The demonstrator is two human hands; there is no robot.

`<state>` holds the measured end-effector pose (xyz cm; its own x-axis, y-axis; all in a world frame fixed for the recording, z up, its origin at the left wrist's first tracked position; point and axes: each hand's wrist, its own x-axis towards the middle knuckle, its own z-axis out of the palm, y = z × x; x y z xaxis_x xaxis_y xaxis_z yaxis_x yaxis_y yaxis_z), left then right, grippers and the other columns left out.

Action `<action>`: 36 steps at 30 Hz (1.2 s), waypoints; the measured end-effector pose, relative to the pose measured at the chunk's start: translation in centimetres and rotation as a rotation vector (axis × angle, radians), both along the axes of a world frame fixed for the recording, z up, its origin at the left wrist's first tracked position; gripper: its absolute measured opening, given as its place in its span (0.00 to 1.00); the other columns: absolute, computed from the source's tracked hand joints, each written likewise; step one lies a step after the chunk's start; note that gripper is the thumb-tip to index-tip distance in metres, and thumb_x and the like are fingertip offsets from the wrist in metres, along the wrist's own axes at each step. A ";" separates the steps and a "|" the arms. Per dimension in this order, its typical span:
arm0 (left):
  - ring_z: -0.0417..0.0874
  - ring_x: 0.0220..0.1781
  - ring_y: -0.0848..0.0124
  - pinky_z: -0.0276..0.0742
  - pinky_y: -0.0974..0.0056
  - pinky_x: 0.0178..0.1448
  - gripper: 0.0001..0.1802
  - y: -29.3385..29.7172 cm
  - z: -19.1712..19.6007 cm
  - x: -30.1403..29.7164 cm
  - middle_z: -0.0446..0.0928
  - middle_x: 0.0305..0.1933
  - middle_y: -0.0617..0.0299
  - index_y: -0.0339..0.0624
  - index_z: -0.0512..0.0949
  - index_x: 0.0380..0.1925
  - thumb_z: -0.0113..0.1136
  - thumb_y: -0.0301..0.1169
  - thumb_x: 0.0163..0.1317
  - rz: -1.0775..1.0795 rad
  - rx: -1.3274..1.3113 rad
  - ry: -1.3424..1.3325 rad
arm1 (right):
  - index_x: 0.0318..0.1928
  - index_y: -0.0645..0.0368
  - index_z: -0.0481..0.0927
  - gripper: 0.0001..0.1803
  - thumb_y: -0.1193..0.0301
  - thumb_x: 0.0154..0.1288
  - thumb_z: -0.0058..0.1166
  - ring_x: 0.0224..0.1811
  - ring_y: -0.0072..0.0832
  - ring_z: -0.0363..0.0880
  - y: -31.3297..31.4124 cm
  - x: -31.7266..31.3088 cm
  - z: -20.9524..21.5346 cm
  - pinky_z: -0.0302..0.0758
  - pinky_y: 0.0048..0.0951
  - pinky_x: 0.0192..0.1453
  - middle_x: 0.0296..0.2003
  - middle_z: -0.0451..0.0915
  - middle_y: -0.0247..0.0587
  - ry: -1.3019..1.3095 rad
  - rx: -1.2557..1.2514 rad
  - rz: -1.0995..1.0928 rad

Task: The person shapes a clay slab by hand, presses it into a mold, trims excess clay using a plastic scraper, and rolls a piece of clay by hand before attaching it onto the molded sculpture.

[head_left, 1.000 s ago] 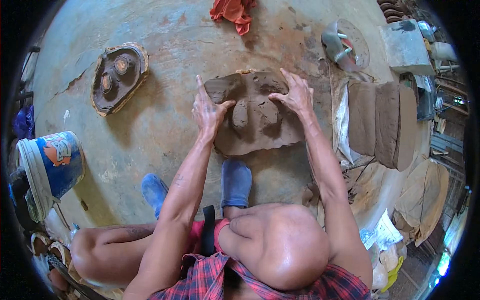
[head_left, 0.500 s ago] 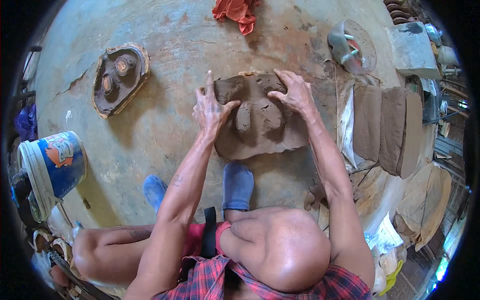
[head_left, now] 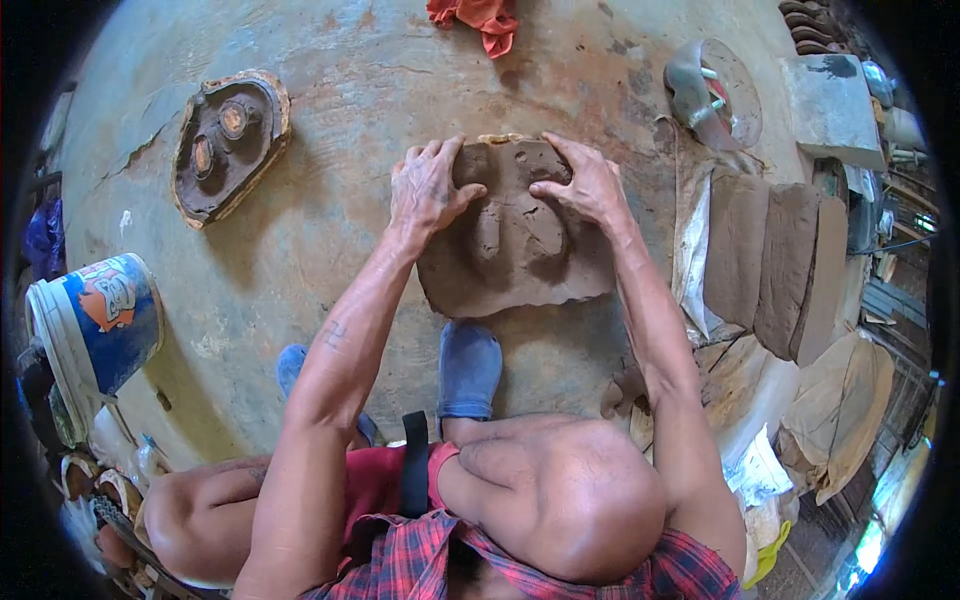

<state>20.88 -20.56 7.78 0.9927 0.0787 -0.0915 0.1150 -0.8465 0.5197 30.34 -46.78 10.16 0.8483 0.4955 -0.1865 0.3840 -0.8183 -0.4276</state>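
A slab of wet brown clay lies before me on the floor, pressed over a form with two raised oval lumps in its middle. The light rim of a mould peeks out at its far edge. My left hand is bent round the slab's far left side, its thumb pressing on the clay. Opposite it, my right hand grips the far right side, thumb on the top face near the right lump. Both hands' fingertips are partly hidden over the outer edge.
Another clay-lined mould with two knobs lies at the left. A blue and white bucket is nearer me. Thick clay slabs sit on sheeting at the right, near a grey block and a curved strip. A red cloth lies far off.
My left hand's fingers, stretched apart before, have drawn together and curled over the slab's far left edge. The right hand stays at the far right edge, its thumb slightly shifted.
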 end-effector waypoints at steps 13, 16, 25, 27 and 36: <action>0.84 0.60 0.47 0.79 0.46 0.64 0.41 -0.9 0.4 1.3 0.87 0.53 0.48 0.43 0.84 0.55 0.81 0.58 0.47 0.028 -0.080 0.001 | 0.62 0.57 0.84 0.45 0.43 0.47 0.78 0.59 0.47 0.86 1.6 0.7 -0.6 0.79 0.48 0.66 0.54 0.88 0.53 0.020 -0.069 0.024; 0.84 0.62 0.47 0.79 0.45 0.64 0.44 -1.0 0.3 1.6 0.86 0.57 0.49 0.45 0.82 0.60 0.81 0.59 0.47 0.040 -0.126 -0.082 | 0.62 0.58 0.83 0.45 0.43 0.49 0.77 0.60 0.49 0.86 2.6 1.6 0.5 0.79 0.48 0.66 0.56 0.87 0.53 0.023 -0.070 0.019; 0.79 0.68 0.47 0.69 0.28 0.70 0.46 -1.8 -0.1 2.3 0.83 0.64 0.55 0.54 0.79 0.66 0.80 0.59 0.46 0.100 -0.068 0.110 | 0.72 0.58 0.75 0.53 0.41 0.50 0.77 0.67 0.51 0.81 3.5 0.6 0.1 0.77 0.47 0.70 0.67 0.80 0.55 0.044 -0.167 -0.021; 0.78 0.71 0.47 0.69 0.29 0.71 0.51 -1.9 0.7 2.7 0.81 0.68 0.53 0.55 0.74 0.73 0.81 0.54 0.47 0.066 -0.151 0.141 | 0.73 0.58 0.74 0.54 0.43 0.49 0.78 0.67 0.51 0.80 2.8 1.5 0.3 0.77 0.45 0.70 0.67 0.80 0.55 0.047 -0.052 0.041; 0.79 0.74 0.54 0.73 0.51 0.76 0.55 2.2 0.0 0.6 0.77 0.73 0.42 0.43 0.71 0.76 0.83 0.47 0.46 0.063 -0.430 0.030 | 0.58 0.52 0.86 0.42 0.51 0.40 0.84 0.57 0.49 0.86 10.2 5.4 3.8 0.81 0.48 0.58 0.49 0.89 0.50 0.253 -0.380 0.368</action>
<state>21.51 -18.35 7.76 0.9836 0.0880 -0.1576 0.1800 -0.5443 0.8194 35.79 -36.59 13.92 0.5392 0.6079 -0.5828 0.5962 -0.7643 -0.2457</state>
